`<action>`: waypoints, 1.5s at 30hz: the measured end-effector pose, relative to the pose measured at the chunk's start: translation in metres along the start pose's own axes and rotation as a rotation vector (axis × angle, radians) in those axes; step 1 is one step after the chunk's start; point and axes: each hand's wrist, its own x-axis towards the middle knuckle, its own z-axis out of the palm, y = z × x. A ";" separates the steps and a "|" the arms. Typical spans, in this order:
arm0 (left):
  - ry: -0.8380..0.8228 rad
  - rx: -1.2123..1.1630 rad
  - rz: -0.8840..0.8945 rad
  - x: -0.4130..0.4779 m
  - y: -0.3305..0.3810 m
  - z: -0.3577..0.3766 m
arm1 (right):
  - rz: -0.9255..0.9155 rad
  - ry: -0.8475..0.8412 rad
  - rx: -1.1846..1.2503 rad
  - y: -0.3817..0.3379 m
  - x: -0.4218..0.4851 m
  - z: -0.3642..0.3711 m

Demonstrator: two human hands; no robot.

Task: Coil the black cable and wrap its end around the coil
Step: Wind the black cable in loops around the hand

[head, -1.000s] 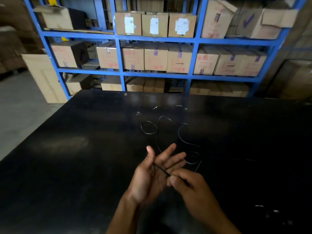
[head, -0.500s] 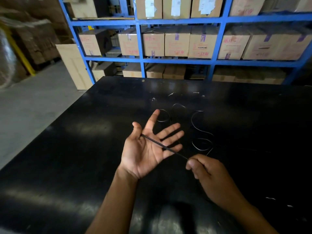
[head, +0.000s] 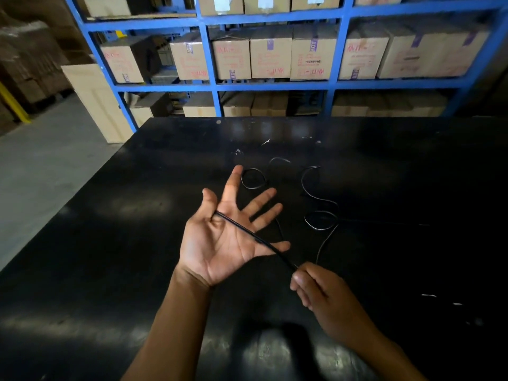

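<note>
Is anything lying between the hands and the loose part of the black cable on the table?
Nothing visible does. The right hand pinches the cable, which crosses the open left hand; the rest lies in loose loops on the table beyond them.

Black cable point(head: 255, 239) fades into dark table point(head: 110, 243).

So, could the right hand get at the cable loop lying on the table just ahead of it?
Probably yes: nothing lies between the right hand and that loop on the table, though it is pinching the black cable now.
</note>
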 end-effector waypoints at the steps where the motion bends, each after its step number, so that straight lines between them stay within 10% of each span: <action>1: -0.030 -0.014 -0.016 -0.001 -0.001 0.001 | 0.010 -0.018 -0.009 0.002 -0.001 0.002; 10: -0.226 0.074 -0.493 -0.021 -0.031 -0.001 | -0.195 -0.221 -0.876 0.002 0.048 -0.059; 21: 0.030 0.197 -0.614 -0.025 -0.039 -0.027 | -0.462 -0.051 -1.112 -0.088 0.118 -0.104; 32: 0.262 0.094 -0.182 -0.004 0.031 -0.045 | -0.230 -0.029 -0.761 -0.065 0.056 -0.066; 45: 0.194 0.148 -0.143 0.025 0.028 -0.026 | 0.048 -0.148 -0.130 -0.032 -0.012 0.010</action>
